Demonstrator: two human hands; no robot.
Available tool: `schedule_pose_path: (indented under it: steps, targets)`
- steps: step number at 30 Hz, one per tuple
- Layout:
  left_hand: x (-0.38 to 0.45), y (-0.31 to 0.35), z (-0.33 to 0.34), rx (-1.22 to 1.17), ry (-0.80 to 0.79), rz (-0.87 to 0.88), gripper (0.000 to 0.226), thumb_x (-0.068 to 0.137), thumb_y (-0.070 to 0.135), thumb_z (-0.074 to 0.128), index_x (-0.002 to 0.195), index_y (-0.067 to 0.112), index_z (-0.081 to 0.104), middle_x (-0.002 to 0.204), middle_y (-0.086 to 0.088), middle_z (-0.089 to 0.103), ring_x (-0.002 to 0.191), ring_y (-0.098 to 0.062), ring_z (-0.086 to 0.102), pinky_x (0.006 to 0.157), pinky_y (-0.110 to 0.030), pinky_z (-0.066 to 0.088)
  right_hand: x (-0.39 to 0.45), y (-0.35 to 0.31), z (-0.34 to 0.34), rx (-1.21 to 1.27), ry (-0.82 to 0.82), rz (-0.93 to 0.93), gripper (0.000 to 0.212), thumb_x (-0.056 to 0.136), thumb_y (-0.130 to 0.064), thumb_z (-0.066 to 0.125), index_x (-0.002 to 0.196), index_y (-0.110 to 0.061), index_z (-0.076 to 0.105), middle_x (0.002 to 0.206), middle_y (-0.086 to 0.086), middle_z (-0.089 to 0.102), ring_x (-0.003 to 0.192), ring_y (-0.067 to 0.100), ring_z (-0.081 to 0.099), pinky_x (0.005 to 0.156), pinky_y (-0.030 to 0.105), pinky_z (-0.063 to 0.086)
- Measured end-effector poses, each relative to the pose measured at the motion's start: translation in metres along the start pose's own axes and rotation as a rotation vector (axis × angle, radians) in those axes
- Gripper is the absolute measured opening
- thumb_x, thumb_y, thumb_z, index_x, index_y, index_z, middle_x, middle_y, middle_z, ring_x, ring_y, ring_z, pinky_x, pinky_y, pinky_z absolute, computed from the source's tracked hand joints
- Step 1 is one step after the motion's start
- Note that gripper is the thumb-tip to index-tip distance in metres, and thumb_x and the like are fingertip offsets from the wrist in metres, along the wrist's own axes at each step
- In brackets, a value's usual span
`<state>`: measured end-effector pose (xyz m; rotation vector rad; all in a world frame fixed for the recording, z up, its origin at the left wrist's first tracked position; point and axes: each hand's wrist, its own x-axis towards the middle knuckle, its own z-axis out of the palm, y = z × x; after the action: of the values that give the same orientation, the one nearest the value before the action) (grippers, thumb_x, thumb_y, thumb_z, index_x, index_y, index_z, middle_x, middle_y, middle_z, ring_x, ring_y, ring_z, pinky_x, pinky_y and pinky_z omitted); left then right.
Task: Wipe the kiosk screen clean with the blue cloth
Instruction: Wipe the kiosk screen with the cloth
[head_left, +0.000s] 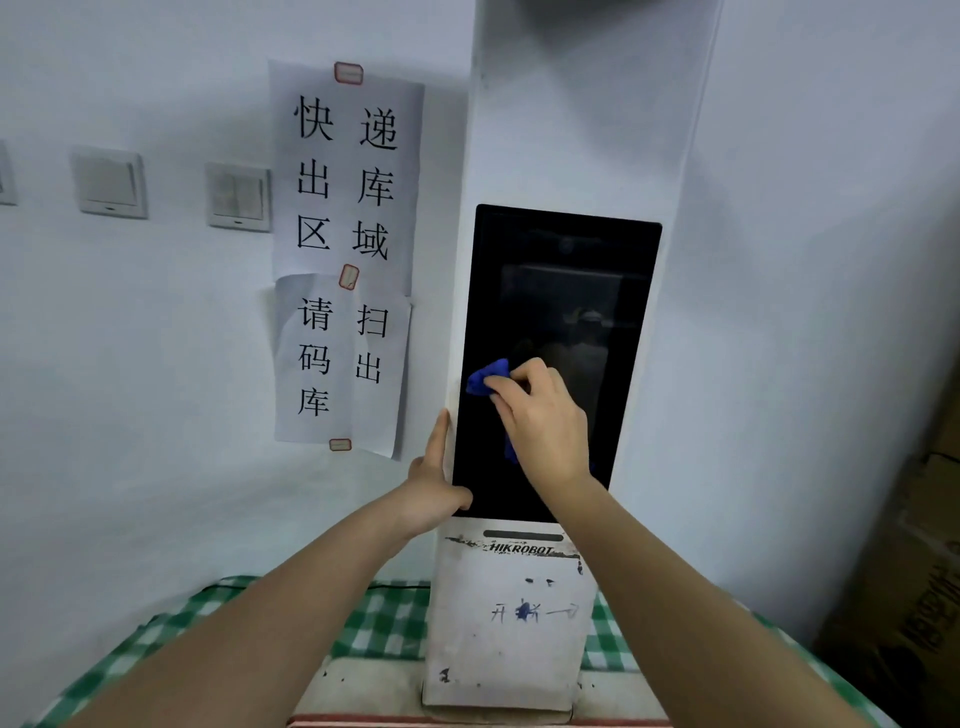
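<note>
The kiosk screen (566, 291) is a tall black panel on a white stand, dark and reflective. My right hand (540, 415) presses a crumpled blue cloth (488, 375) against the lower left part of the screen; a bit of cloth also pokes out under the palm. My left hand (434, 480) rests flat along the screen's lower left edge, fingers pointing up, thumb on the bottom corner, holding nothing.
The white kiosk base (509, 623), scuffed and marked HIKROBOT, stands on a green checked tablecloth (374, 634). Paper signs (345, 249) and light switches (239, 195) hang on the wall to the left. Cardboard boxes (914, 597) stand at the right.
</note>
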<state>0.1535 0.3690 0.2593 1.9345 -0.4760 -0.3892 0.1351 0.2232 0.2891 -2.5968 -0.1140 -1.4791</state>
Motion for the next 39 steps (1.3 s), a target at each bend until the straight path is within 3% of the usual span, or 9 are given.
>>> schedule_pose_path:
  steps: [4, 9, 12, 17, 20, 23, 28, 34, 39]
  targets:
    - [0.002, -0.004, -0.003, -0.02, 0.019, -0.011, 0.091, 0.087, 0.006, 0.051, 0.15, 0.042, -0.004, 0.156, 0.002, 0.019, 0.133, -0.021, 0.037, 0.096, -0.031, 0.039, -0.014, -0.006, 0.017, -0.077, 0.038, -0.067, 0.032, 0.073, -0.007, 0.077, 0.102, -0.014, 0.066, 0.091, 0.005, 0.059, 0.076, 0.022, 0.058, 0.042, 0.028, 0.044]
    - [-0.003, -0.005, -0.003, 0.01, 0.036, 0.002, 0.071, 0.086, 0.001, 0.046, 0.147, 0.031, 0.025, 0.135, 0.002, 0.042, 0.108, -0.017, 0.047, 0.076, -0.023, 0.042, -0.034, 0.005, 0.027, -0.347, -0.144, -0.433, 0.045, 0.056, -0.006, 0.083, 0.097, -0.017, 0.069, 0.086, 0.005, 0.058, 0.071, 0.021, 0.054, 0.041, 0.024, 0.029]
    - [-0.006, -0.006, -0.001, 0.014, 0.021, -0.024, 0.052, 0.089, 0.0, 0.044, 0.135, 0.024, 0.037, 0.117, 0.004, 0.042, 0.102, -0.016, 0.044, 0.076, -0.024, 0.04, -0.021, 0.004, 0.02, -0.345, -0.123, -0.384, 0.039, 0.06, -0.01, 0.083, 0.096, -0.017, 0.069, 0.087, 0.004, 0.058, 0.073, 0.021, 0.054, 0.042, 0.024, 0.025]
    - [-0.007, -0.01, 0.002, -0.014, 0.006, -0.074, 0.067, 0.091, 0.004, 0.045, 0.15, 0.019, 0.017, 0.114, 0.003, 0.044, 0.099, -0.014, 0.047, 0.064, -0.017, 0.039, -0.014, -0.014, 0.023, -0.216, -0.01, -0.091, 0.037, 0.067, -0.011, 0.082, 0.101, -0.016, 0.068, 0.091, 0.003, 0.058, 0.075, 0.019, 0.056, 0.042, 0.021, 0.03]
    - [-0.004, -0.013, 0.002, -0.056, 0.007, -0.124, 0.072, 0.091, 0.008, 0.045, 0.151, 0.029, 0.011, 0.097, 0.005, 0.051, 0.08, -0.007, 0.045, 0.061, -0.019, 0.036, -0.036, -0.01, 0.033, -0.271, -0.124, -0.251, 0.051, 0.052, -0.009, 0.086, 0.098, -0.019, 0.069, 0.087, 0.002, 0.057, 0.073, 0.019, 0.054, 0.042, 0.023, 0.032]
    - [-0.003, -0.018, 0.003, -0.053, -0.002, -0.156, 0.068, 0.09, 0.01, 0.044, 0.15, 0.028, 0.016, 0.103, 0.001, 0.049, 0.091, -0.014, 0.042, 0.064, -0.022, 0.035, -0.042, -0.003, 0.033, -0.343, -0.22, -0.4, 0.057, 0.044, -0.008, 0.088, 0.097, -0.019, 0.07, 0.086, 0.003, 0.057, 0.073, 0.02, 0.055, 0.044, 0.023, 0.028]
    - [-0.003, -0.017, 0.005, -0.053, -0.018, -0.176, 0.062, 0.091, 0.009, 0.045, 0.148, 0.016, 0.022, 0.112, 0.0, 0.047, 0.101, -0.016, 0.042, 0.067, -0.022, 0.039, -0.023, -0.01, 0.023, -0.14, -0.078, -0.072, 0.028, 0.074, -0.009, 0.073, 0.099, -0.019, 0.069, 0.09, 0.004, 0.059, 0.076, 0.023, 0.056, 0.048, 0.029, 0.047]
    - [0.004, -0.021, 0.011, -0.046, 0.003, -0.188, 0.029, 0.091, 0.011, 0.044, 0.114, 0.024, 0.031, 0.083, 0.007, 0.041, 0.07, -0.004, 0.036, 0.061, -0.021, 0.033, -0.055, 0.002, 0.032, -0.34, -0.276, -0.355, 0.063, 0.037, -0.005, 0.088, 0.096, -0.019, 0.071, 0.085, 0.003, 0.057, 0.071, 0.02, 0.055, 0.042, 0.022, 0.023]
    - [0.005, -0.019, 0.014, -0.018, 0.01, -0.158, 0.064, 0.091, 0.012, 0.048, 0.147, 0.016, 0.016, 0.128, -0.01, 0.049, 0.101, -0.018, 0.048, 0.064, -0.022, 0.04, -0.032, 0.009, 0.021, -0.149, -0.091, -0.046, 0.03, 0.076, -0.021, 0.075, 0.104, -0.022, 0.063, 0.093, -0.003, 0.055, 0.08, 0.014, 0.052, 0.044, 0.024, 0.032]
